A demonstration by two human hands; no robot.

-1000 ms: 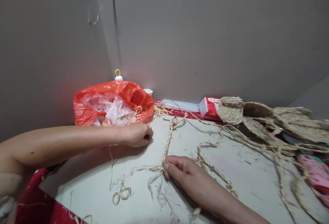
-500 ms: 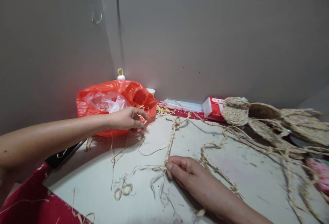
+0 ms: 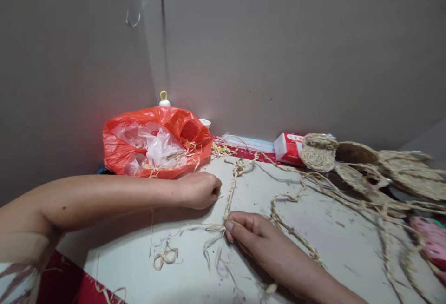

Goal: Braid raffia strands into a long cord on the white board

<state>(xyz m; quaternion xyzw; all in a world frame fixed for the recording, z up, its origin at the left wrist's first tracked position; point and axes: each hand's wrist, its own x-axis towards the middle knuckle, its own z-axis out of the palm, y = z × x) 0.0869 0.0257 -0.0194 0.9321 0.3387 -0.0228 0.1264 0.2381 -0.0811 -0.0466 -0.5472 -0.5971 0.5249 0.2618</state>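
My right hand (image 3: 258,236) pinches the lower end of a braided straw cord (image 3: 230,197) between thumb and fingers. Loose strands (image 3: 212,241) fan out from that end over the white tabletop (image 3: 188,276). The cord runs away from me to a knot (image 3: 239,168). My left hand (image 3: 202,189) is closed just left of the cord, in front of the red plastic bag (image 3: 118,155). A short pale strand tip shows beside its fingers, but what they hold is hidden. A curled straw strip (image 3: 165,258) lies nearer to me.
Inside the red bag are white plastic (image 3: 160,143) and straw scraps. More braided cord (image 3: 296,232) winds across the right side. Woven straw pieces (image 3: 318,153) lie beside a red and white packet (image 3: 288,148) at the back. A grey wall (image 3: 272,53) stands behind.
My left hand has moved right and towards me, away from the bag's opening, and its fingers have closed. My right hand stays at the cord's end.
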